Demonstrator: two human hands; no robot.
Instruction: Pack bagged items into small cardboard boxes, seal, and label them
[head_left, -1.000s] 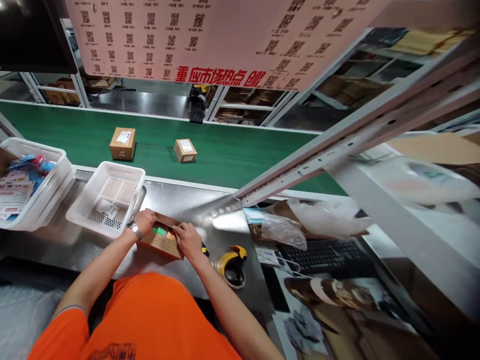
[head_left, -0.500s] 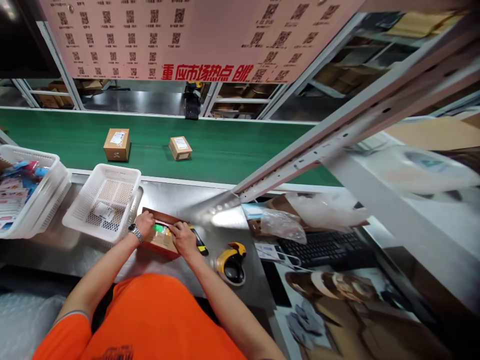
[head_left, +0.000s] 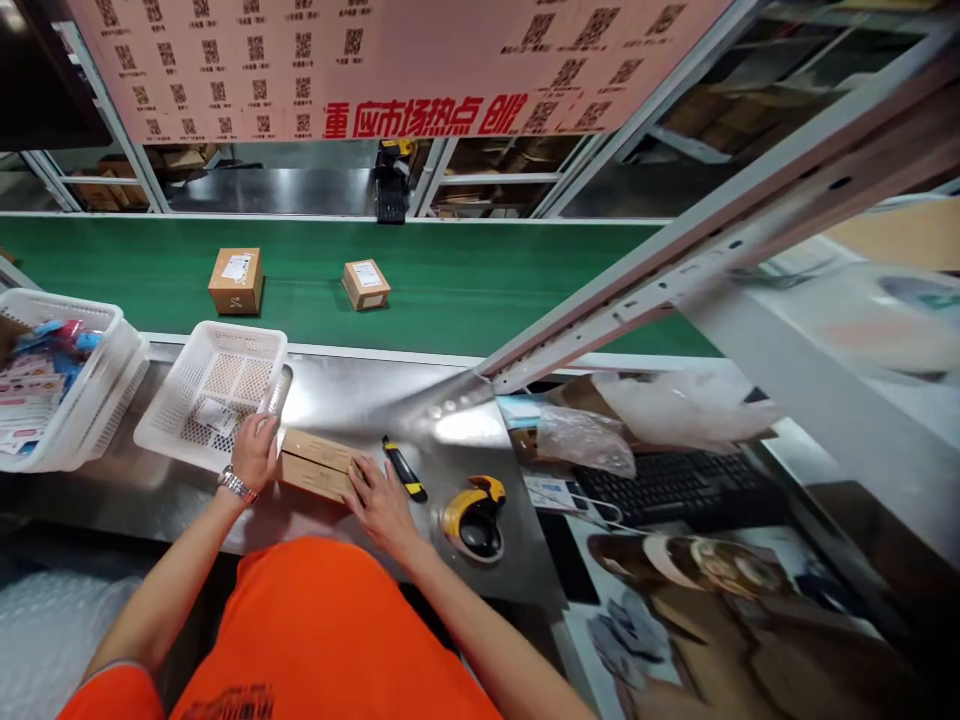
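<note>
1. At the far left, a white plastic basket (head_left: 97,425) holds blister-packed goods in blue and pink, with printed cards
2. Just right of it, a white mesh basket (head_left: 169,440) stands on the stainless steel table (head_left: 352,400), with a paper slip (head_left: 215,416) lying inside
3. The left hand (head_left: 255,452), wearing a metal wristwatch (head_left: 237,485), stands nearly upright just beside the mesh basket; its fingers are close together and point away from the person, and the side of the hand is at the box's left end. Whether they grip, I cannot tell
4. The closed cardboard box (head_left: 315,466) lies flat on the table between the hands, its long axis running left to right, tilted slightly down at the right end. A seam runs lengthwise along its top
5. The right hand (head_left: 381,508) rests against the box's right end, fingers spread and flat, not pinching
6. Right of it lie a yellow-and-black utility knife (head_left: 403,468), pointing up and left, and a yellow tape dispenser (head_left: 474,520)
7. Further right are a clear plastic bag (head_left: 581,440) and a black keyboard (head_left: 675,490)
8. Beyond the table, two small cartons (head_left: 235,281) (head_left: 366,284) sit on the green conveyor belt (head_left: 480,290)
</note>
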